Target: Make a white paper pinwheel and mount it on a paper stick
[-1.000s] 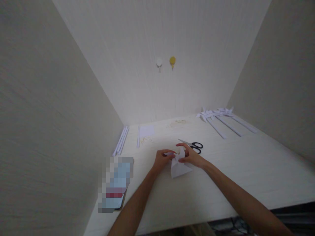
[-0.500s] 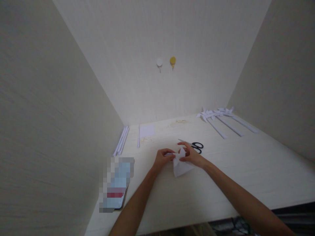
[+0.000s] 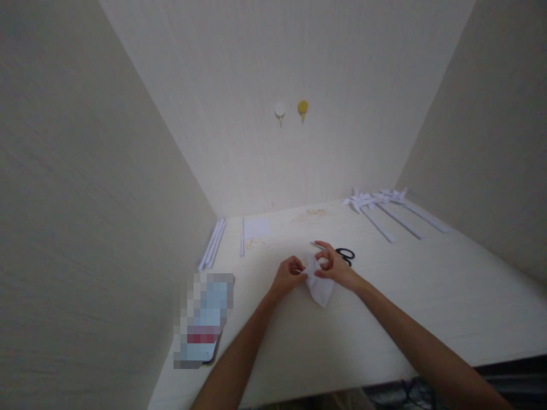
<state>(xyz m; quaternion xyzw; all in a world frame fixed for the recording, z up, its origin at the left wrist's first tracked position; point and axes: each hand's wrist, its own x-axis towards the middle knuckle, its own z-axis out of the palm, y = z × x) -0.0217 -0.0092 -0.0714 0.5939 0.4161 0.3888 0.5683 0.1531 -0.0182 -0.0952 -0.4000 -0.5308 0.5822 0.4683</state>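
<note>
Mid-desk, left hand (image 3: 288, 274) and right hand (image 3: 334, 267) both pinch a folded white paper (image 3: 321, 287), fingers curled onto its top edge, just off the tabletop (image 3: 427, 285). Black scissors (image 3: 344, 254) lie right behind, paper pinwheels (image 3: 384, 208) farther back.
</note>
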